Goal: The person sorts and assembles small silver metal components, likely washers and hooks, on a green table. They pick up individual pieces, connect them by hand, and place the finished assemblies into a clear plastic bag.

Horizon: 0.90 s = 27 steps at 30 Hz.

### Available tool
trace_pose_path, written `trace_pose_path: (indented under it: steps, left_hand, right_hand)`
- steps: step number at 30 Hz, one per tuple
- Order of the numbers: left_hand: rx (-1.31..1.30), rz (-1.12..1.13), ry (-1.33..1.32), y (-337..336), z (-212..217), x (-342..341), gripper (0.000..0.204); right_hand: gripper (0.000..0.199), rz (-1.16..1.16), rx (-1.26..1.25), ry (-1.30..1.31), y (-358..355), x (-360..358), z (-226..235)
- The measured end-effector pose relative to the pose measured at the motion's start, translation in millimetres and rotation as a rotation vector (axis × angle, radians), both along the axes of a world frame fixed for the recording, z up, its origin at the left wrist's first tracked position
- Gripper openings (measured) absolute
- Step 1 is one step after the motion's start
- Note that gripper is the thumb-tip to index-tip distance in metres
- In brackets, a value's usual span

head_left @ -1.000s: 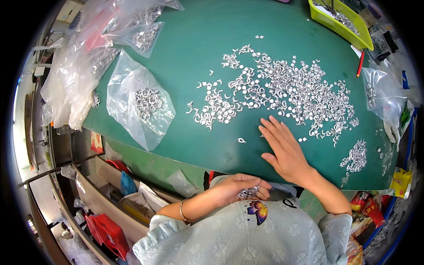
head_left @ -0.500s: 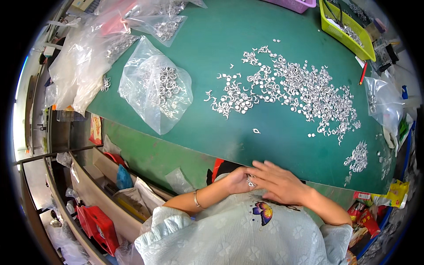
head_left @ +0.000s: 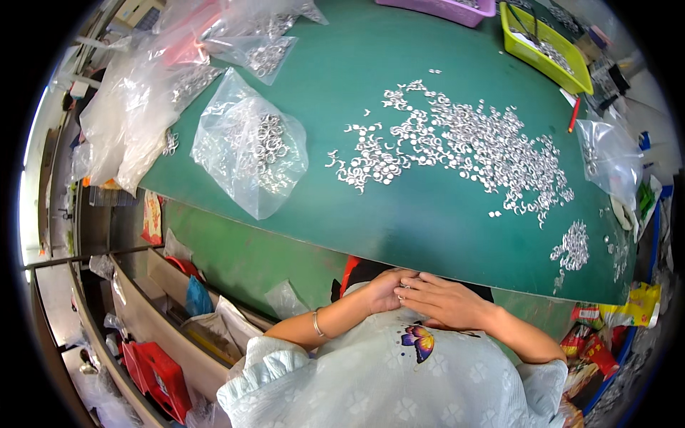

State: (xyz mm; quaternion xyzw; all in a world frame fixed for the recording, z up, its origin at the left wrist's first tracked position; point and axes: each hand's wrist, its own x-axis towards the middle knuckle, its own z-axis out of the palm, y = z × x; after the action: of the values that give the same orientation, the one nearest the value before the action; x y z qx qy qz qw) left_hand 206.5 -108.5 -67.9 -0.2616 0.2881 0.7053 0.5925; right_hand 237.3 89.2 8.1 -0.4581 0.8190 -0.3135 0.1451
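Just off the near edge of the green table, my two hands meet in front of my shirt. My left hand point(head_left: 385, 291) is curled, palm turned inward, around small silver metal pieces point(head_left: 405, 287), which show only in part between the hands. Across it from the right lies my right hand point(head_left: 451, 301), fingers stretched out and close together, their tips touching the left hand. Its thumb is hidden. Beyond them on the table point(head_left: 342, 232) spreads a wide heap of small silver crescent-shaped and round pieces point(head_left: 492, 146).
A clear plastic bag point(head_left: 250, 143) of silver rings lies left, with more bags point(head_left: 135, 107) behind. At the far right stand a yellow-green basket point(head_left: 549, 50) and a purple basket point(head_left: 446, 8). A smaller pile point(head_left: 573, 246) sits right. An open drawer point(head_left: 193, 285) is below left.
A small silver piece seen beyond my hands is gone from there. My right hand's fingers, spread before, now lie closer together over the left. The view has shifted slightly.
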Motion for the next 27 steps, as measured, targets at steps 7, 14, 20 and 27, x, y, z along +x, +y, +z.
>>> trace_pose_path:
  steps: [7, 14, 20, 27]
  left_hand:
    - [0.003, -0.293, 0.32, -6.3, 35.2, -8.5, 0.045]
    - [0.1, -0.469, 0.487, 65.1, 110.8, -34.0, 0.053]
    - [0.131, -0.24, 0.663, 220.7, 119.5, -47.8, 0.043]
    - [0.046, -0.008, 1.547, 367.9, 65.5, -40.6, 0.043]
  right_hand:
    - [0.029, -0.628, -0.538, 0.064, 43.8, 20.3, 5.9]
    - [0.015, -1.249, -0.498, 0.413, 88.7, 51.5, 11.0]
    - [0.025, -1.773, -0.397, 0.516, 158.0, 83.1, 6.2]
    - [0.037, -1.895, -0.184, 0.436, 215.4, 85.0, -7.5]
